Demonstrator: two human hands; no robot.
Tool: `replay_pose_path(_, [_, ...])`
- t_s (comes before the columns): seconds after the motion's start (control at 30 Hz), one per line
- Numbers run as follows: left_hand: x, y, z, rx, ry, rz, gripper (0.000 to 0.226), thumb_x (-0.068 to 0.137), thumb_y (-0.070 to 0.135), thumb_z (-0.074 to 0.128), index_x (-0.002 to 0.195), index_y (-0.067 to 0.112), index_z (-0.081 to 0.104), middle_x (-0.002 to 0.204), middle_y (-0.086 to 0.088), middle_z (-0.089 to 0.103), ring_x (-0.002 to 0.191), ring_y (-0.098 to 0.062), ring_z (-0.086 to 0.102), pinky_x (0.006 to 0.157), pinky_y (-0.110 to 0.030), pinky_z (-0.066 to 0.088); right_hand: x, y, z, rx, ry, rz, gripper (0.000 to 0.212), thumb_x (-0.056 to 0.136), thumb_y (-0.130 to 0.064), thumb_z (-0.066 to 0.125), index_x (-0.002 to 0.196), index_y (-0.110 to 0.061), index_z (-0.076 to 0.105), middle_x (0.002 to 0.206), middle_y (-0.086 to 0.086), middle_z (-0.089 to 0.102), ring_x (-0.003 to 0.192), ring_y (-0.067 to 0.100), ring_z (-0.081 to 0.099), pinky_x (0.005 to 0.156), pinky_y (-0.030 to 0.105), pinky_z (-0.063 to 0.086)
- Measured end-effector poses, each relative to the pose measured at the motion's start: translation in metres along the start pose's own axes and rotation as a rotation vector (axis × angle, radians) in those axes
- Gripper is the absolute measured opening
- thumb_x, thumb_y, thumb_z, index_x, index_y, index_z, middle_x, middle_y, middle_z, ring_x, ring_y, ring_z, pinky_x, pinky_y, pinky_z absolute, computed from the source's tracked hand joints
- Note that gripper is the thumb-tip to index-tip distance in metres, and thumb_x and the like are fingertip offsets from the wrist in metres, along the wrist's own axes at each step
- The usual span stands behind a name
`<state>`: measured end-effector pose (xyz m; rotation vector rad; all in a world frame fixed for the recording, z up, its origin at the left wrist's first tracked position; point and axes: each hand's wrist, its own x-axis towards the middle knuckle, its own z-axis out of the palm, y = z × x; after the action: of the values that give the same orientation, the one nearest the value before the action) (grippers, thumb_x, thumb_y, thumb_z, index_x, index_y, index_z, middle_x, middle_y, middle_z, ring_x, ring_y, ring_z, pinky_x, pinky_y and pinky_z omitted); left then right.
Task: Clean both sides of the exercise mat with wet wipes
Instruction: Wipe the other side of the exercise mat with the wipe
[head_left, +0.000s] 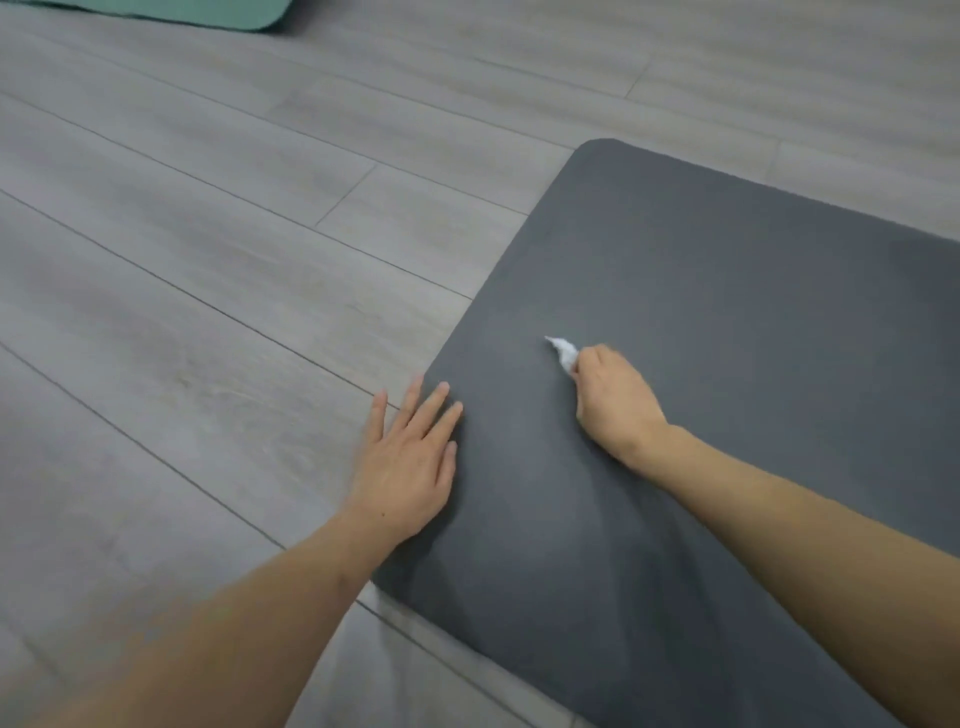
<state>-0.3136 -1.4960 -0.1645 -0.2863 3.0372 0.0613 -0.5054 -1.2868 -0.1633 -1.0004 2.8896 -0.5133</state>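
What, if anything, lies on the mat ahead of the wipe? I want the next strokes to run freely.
Nothing visible does. The right hand grips the wet wipe on the dark grey mat, bare ahead of it. The left hand rests flat at its near-left edge, beside the wipe's path.

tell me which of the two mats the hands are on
The dark grey mat at right. The left hand lies flat on its edge and the right hand grips a white wipe on it. The green mat lies untouched at the far top.

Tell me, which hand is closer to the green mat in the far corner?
Left. The left hand lies nearer the green mat; the right hand is farther, over the grey mat.
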Motion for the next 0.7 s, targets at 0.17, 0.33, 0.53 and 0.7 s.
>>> replay_pose_path(0.17, [-0.027, 0.037, 0.029, -0.059, -0.037, 0.083, 0.061, 0.105, 0.046, 0.019, 0.165, 0.033, 0.019, 0.174, 0.001, 0.005, 0.161, -0.022, -0.004, 0.126, -0.055, 0.003, -0.15, -0.053, 0.0, 0.046, -0.251, -0.492, 0.016, 0.094, -0.017, 0.057, 0.088, -0.021, 0.043, 0.087, 0.001, 0.048, 0.075, 0.021, 0.047, 0.06, 0.035, 0.042])
replay_pose_path(0.33, [-0.025, 0.038, 0.03, -0.055, -0.018, 0.067, 0.064, 0.102, 0.046, 0.019, 0.165, 0.033, 0.02, 0.174, 0.001, 0.006, 0.161, -0.022, -0.004, 0.127, -0.057, 0.007, -0.074, 0.045, -0.027, -0.156, 0.02, -0.177, 0.011, 0.09, -0.005, 0.054, 0.089, -0.012, 0.046, 0.09, 0.012, 0.05, 0.082, 0.034, 0.053, 0.063, 0.043, 0.043])
replay_pose_path(0.53, [-0.026, 0.039, 0.03, -0.086, 0.0, 0.055, 0.065, 0.1, 0.046, 0.021, 0.164, 0.031, 0.026, 0.174, 0.0, 0.009, 0.161, -0.022, -0.001, 0.127, -0.057, 0.006, -0.138, -0.007, -0.01, 0.007, 0.027, -0.06, 0.022, 0.084, -0.001, 0.062, 0.088, -0.014, 0.045, 0.087, 0.01, 0.049, 0.077, 0.035, 0.052, 0.062, 0.043, 0.043])
replay_pose_path(0.7, [-0.026, 0.039, 0.033, -0.073, 0.007, 0.061, 0.066, 0.1, 0.046, 0.018, 0.164, 0.031, 0.024, 0.174, -0.001, 0.009, 0.161, -0.023, -0.002, 0.127, -0.058, 0.004, -0.219, -0.04, -0.012, 0.051, -0.24, -0.565, 0.006, 0.091, -0.012, 0.053, 0.088, -0.015, 0.049, 0.084, 0.005, 0.051, 0.074, 0.022, 0.046, 0.066, 0.032, 0.04])
